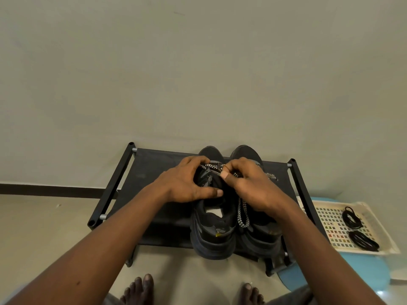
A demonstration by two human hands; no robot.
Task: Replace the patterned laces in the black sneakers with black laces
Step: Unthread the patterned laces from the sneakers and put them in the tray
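Two black sneakers stand side by side, toes to the wall, on a low black rack (pixel 154 172). My left hand (pixel 187 183) grips the upper of the left sneaker (pixel 212 234), thumb across its tongue. My right hand (pixel 251 183) pinches the black-and-white patterned lace (pixel 211 166) near the left sneaker's eyelets. More patterned lace (pixel 243 214) hangs loose between the shoes. The right sneaker (pixel 262 236) lies partly under my right wrist. Two bundles of black laces (pixel 352 217) (pixel 363 239) lie in a tray at the right.
The cream perforated tray (pixel 326 225) rests on a blue stool (pixel 352 274) right of the rack. A plain wall rises behind the rack. My bare feet (pixel 141 289) stand on the floor in front of it.
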